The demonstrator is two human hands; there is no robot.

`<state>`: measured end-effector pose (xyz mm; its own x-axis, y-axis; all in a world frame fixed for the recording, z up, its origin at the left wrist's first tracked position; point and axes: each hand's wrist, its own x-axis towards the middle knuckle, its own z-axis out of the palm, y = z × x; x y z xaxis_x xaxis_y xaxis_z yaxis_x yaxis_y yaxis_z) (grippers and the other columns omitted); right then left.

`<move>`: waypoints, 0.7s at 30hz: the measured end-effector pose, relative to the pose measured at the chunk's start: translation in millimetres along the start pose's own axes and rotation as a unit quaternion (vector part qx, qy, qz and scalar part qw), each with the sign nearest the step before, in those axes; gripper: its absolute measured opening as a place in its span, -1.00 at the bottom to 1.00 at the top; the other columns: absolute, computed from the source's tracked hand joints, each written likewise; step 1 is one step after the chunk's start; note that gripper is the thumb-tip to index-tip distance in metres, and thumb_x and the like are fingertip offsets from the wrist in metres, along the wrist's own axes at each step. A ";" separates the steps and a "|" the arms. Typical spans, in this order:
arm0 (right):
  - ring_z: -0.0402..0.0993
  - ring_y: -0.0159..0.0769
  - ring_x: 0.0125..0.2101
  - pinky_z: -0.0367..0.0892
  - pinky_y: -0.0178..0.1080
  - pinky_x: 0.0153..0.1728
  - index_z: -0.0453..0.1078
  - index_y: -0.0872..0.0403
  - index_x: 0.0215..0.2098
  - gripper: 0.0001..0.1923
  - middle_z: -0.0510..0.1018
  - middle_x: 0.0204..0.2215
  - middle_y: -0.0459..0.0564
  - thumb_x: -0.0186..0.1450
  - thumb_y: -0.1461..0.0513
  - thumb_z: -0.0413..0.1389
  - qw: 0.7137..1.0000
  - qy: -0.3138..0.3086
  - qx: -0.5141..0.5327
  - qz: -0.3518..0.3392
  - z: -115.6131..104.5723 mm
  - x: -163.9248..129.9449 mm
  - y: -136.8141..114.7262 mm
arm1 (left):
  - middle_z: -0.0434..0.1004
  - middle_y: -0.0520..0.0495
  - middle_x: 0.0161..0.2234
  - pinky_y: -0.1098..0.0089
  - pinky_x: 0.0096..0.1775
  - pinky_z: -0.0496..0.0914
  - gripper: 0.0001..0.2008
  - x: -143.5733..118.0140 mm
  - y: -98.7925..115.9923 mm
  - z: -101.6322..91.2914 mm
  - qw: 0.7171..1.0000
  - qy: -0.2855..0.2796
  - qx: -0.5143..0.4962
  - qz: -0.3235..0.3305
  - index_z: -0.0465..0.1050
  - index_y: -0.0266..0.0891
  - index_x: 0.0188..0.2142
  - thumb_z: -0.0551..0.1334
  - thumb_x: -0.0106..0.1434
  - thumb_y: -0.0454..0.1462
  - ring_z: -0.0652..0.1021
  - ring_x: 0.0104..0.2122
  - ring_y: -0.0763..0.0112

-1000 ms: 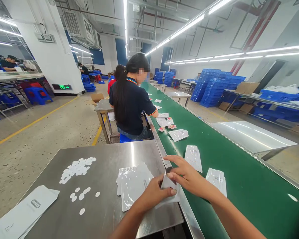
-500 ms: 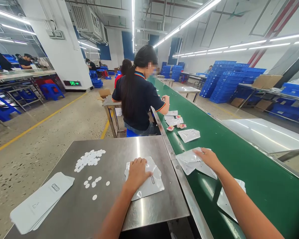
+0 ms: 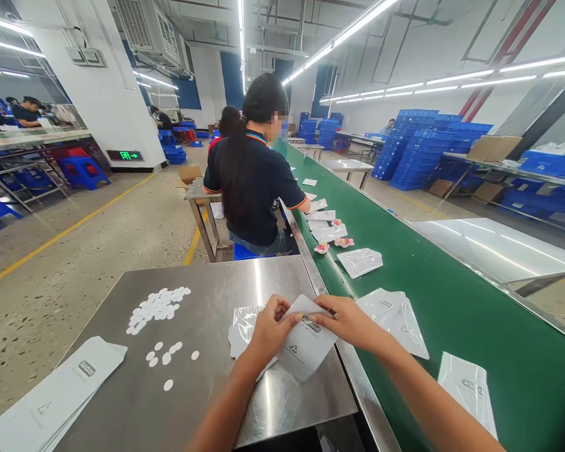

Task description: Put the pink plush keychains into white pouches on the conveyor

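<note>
A white printed pouch (image 3: 306, 351) is held up over the right edge of the steel table (image 3: 207, 402). My left hand (image 3: 275, 326) pinches its upper left edge, and my right hand (image 3: 341, 317) pinches its upper right. Both thumbs press on the front near the dark logo. Behind my left hand lies a small pile of similar pouches (image 3: 242, 326), partly covered. Left of it are loose white round discs (image 3: 168, 385) and a heap of the same discs (image 3: 155, 307). A longer stack of white pouches (image 3: 61, 395) sits at the table's left edge.
Along the right runs a green conveyor belt (image 3: 433, 282) with a metal rail. On it lie more pouches (image 3: 395, 317) and small pink items (image 3: 343, 242). A co-worker (image 3: 254, 176) sits ahead beside the belt. Blue crates (image 3: 419, 147) are stacked at the far right.
My left hand has lifted a pouch off the pile. My right hand has come back from the pouches on the belt and now grips the lifted pouch too. The view has shifted slightly.
</note>
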<state>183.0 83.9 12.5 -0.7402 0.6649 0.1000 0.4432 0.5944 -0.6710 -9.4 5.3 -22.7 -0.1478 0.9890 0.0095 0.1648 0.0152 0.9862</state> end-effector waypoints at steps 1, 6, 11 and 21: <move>0.38 -0.37 -0.44 0.24 -0.34 -0.43 0.40 0.03 -0.30 -0.77 0.48 -0.44 -0.10 0.29 0.09 -0.01 1.000 -0.003 -0.016 -0.017 3.0 2.7 -6.7 | 0.45 0.03 -0.39 0.44 -0.35 0.29 -0.64 -0.6 1.5 1.3 0.997 -0.054 -0.060 -0.021 0.30 -0.21 -0.17 0.26 0.08 -0.11 0.47 -0.37 0.39; 0.39 -0.40 -0.44 0.25 -0.38 -0.43 0.40 0.05 -0.34 -0.74 0.50 -0.47 -0.16 0.31 0.09 -0.03 0.992 -0.084 -0.044 -0.082 -5.6 39.5 13.9 | 0.51 -0.13 -0.32 0.34 -0.26 0.35 -0.51 0.2 -13.6 6.4 0.938 -0.215 -0.219 -0.164 0.40 -0.31 -0.11 0.29 0.06 -0.03 0.51 -0.32 0.29; 0.28 -0.18 0.01 0.23 -0.17 -0.05 0.27 0.07 0.06 -0.65 0.36 0.05 0.05 0.32 0.26 -0.09 0.962 -0.001 -0.270 0.036 -33.0 106.1 85.3 | 0.51 -0.15 -0.40 0.32 -0.28 0.35 -0.54 5.8 -41.1 18.1 0.932 -0.142 -0.279 -0.183 0.46 -0.39 -0.25 0.30 0.05 -0.02 0.50 -0.40 0.32; 0.36 -0.15 -0.12 0.28 -0.02 -0.13 0.37 0.13 -0.12 -0.74 0.43 -0.12 0.09 0.24 0.21 0.10 0.902 -0.103 -0.380 0.177 -37.0 137.8 125.4 | 0.47 -0.08 -0.44 0.40 -0.34 0.29 -0.48 5.8 -39.2 18.2 0.946 -0.128 -0.262 -0.140 0.43 -0.37 -0.27 0.39 -0.11 -0.01 0.44 -0.43 0.36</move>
<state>155.3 266.8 -30.7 -0.5286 0.8218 -0.2125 0.8305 0.5525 0.0707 1.0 13.1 -64.3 0.1388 0.9613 -0.2380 -0.3613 0.2729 0.8916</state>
